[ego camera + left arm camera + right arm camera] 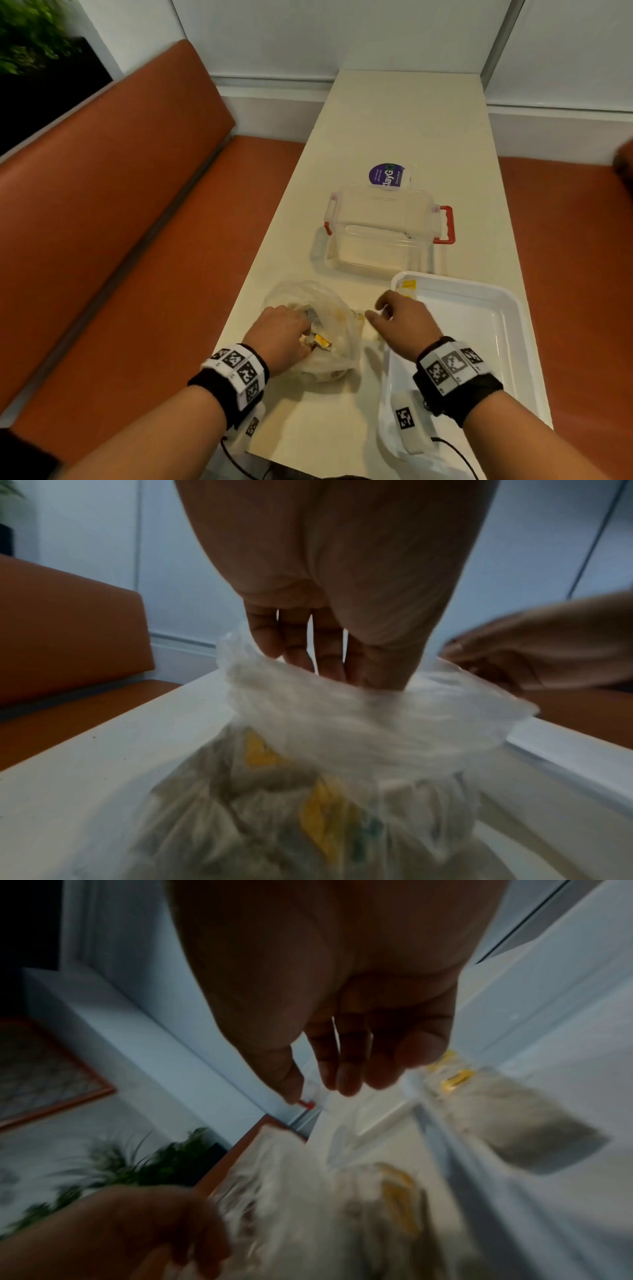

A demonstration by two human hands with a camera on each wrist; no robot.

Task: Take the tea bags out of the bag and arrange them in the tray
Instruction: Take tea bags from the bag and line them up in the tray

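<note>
1. Because the table (pixel 394 113) is long and thin, there is not much room at the sides. Its edges are close to the bag on the left and the tray on the right. The far end has open room.
2. Next comes the white tray (pixel 507 342), at the right edge of the table. It looks hard and has a raised rim. One tea bag (pixel 408 287) with a yellow tag lies in its far left corner. Most of the floor is bare.
3. Behind it sits a clear box (pixel 380 229) with red clips, so hands should stay low and near.
4. Then the plastic bag (pixel 329 346), just left of the tray. It looks thin, soft and crinkly, so it could slide or fold shut.
5. My guess is the tea bags (pixel 322 823) inside are very light and can tear. Pinch one by its yellow tag or paper edge.
6. At the bag's mouth, the left hand (pixel 281 334) has its fingers (pixel 294 642) inside; I cannot tell if it holds anything.
7. Beside the tray's corner, the right hand (pixel 406 322) hangs over the table, fingers loose, holding nothing.
</note>
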